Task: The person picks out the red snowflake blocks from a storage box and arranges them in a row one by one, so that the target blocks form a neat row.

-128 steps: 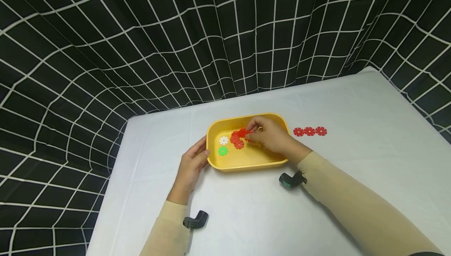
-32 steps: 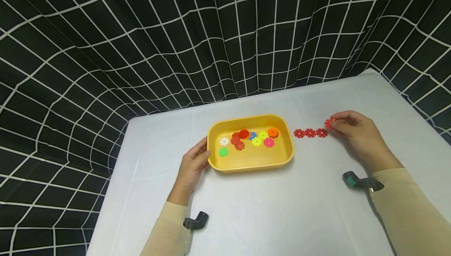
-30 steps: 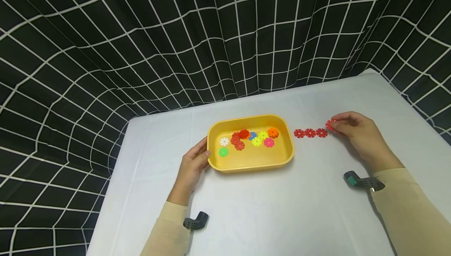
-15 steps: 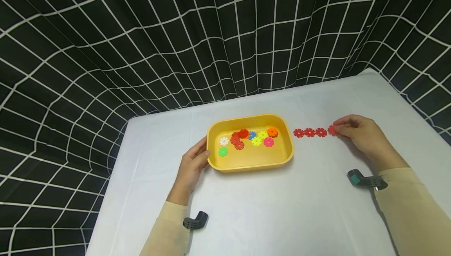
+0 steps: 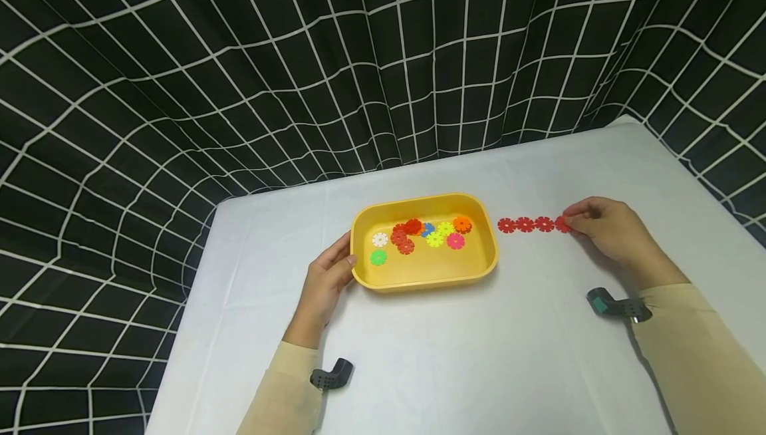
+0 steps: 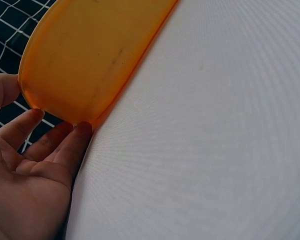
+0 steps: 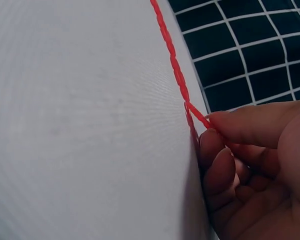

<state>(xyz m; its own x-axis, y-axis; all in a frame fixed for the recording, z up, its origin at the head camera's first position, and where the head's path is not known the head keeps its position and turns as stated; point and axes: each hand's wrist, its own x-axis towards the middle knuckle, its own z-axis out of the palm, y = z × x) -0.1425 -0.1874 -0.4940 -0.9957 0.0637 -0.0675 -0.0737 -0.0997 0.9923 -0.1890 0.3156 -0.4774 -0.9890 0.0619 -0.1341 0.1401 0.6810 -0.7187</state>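
Observation:
My right hand (image 5: 607,227) pinches a red snowflake disc (image 5: 561,224) between thumb and fingers at the right end of a row of three red discs (image 5: 525,225) on the table. In the right wrist view the pinched disc (image 7: 199,116) tilts, its far edge meeting the row's end (image 7: 180,80); whether they interlock I cannot tell. With thumb and fingertips, my left hand (image 5: 323,289) holds the left end of a yellow tray (image 5: 425,282). In the left wrist view the fingers (image 6: 80,137) press on the tray's outer wall (image 6: 100,60).
Several loose discs lie in the tray: white (image 5: 380,239), green (image 5: 378,257), red (image 5: 405,246), blue (image 5: 427,229), yellow (image 5: 435,239), pink (image 5: 455,241) and orange (image 5: 462,223). A white cloth (image 5: 419,355) covers the table. Behind it hangs a black curtain (image 5: 413,76) with white grid lines.
My right hand has carried a red disc from the tray to the right end of the row, lowered it, and shifted it left against the row. The left hand stays on the tray.

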